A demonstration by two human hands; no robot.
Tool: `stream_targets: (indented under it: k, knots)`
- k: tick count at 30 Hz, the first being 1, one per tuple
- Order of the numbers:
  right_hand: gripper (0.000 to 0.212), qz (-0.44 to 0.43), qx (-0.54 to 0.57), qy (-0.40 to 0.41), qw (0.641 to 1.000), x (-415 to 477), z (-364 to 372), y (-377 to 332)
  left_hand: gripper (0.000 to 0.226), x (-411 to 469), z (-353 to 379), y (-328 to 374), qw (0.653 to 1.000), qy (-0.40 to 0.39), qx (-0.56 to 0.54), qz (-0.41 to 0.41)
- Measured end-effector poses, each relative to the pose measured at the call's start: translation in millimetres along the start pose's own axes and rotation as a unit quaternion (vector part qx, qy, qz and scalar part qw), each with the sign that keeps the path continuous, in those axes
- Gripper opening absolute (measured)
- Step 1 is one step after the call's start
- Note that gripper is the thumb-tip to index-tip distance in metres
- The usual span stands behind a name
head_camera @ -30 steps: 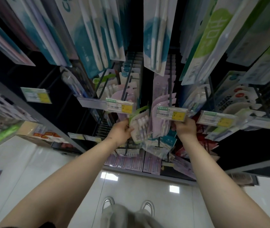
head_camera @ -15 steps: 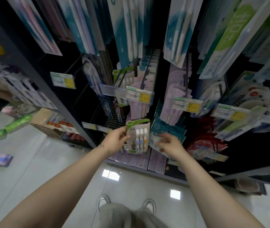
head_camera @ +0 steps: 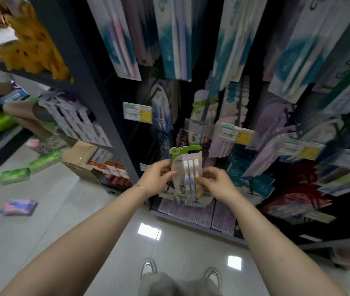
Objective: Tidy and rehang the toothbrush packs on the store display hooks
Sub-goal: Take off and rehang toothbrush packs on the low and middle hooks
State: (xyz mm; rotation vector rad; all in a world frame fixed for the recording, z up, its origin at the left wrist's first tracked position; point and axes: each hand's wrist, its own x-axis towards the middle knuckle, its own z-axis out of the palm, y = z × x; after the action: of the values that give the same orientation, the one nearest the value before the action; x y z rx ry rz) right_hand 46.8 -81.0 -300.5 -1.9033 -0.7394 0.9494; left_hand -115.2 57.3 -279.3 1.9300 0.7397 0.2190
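While both hands pinched the pack upright, left hand and right hand on its sides, its hang hole lay topmost, just short of the hooks beyond.

Both bare forearms were stretched out ahead, angled inward so the hands met in front of the body. The left hand gripped the left edge of a toothbrush pack, its thumb lying on the front. The right hand pinched the pack's right edge with curled fingertips. A thin bracelet circled the left wrist.
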Motion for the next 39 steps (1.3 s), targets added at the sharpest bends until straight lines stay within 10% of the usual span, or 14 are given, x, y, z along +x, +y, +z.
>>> stream_targets:
  k: [39]
  knots:
    - [0.023,-0.054,-0.114,0.141,0.982,108,87,-134,0.020,95,-140,-37,0.987,0.021,-0.161,-0.021]
